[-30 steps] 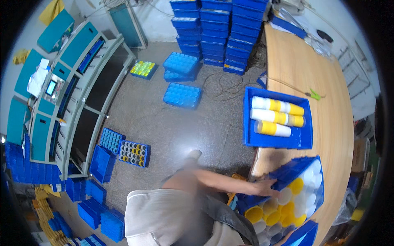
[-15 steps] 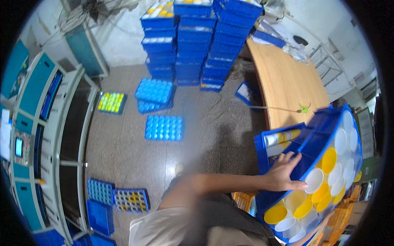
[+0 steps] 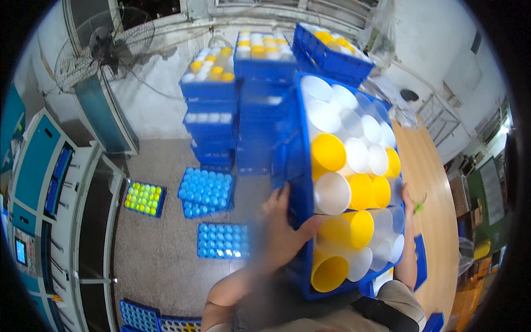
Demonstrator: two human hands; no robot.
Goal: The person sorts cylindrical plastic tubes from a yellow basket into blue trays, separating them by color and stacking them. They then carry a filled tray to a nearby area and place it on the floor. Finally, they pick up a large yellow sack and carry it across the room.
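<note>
A blue plastic crate (image 3: 303, 182) full of white, yellow and clear cups is held up in front of me, tilted so that the cups face right and toward me. My left hand (image 3: 285, 229) grips its left side, thumb over the rim and fingers against the outer wall. On the far right side my right hand (image 3: 408, 200) holds the other edge; most of its fingers are hidden behind the crate. A yellow cup (image 3: 328, 155) and a white cup (image 3: 332, 193) show their round openings.
Tall stacks of blue crates (image 3: 210, 127) filled with cups stand against the back wall. Light-blue trays (image 3: 206, 191) and a tray of yellow-green pieces (image 3: 145, 198) lie on the floor. A teal-and-white machine (image 3: 41, 171) lines the left; a wooden table (image 3: 428, 210) stands right.
The crate has moved from the lower right up and left to the middle, in front of the stacks. Both hands moved with it. The view has also shifted.
</note>
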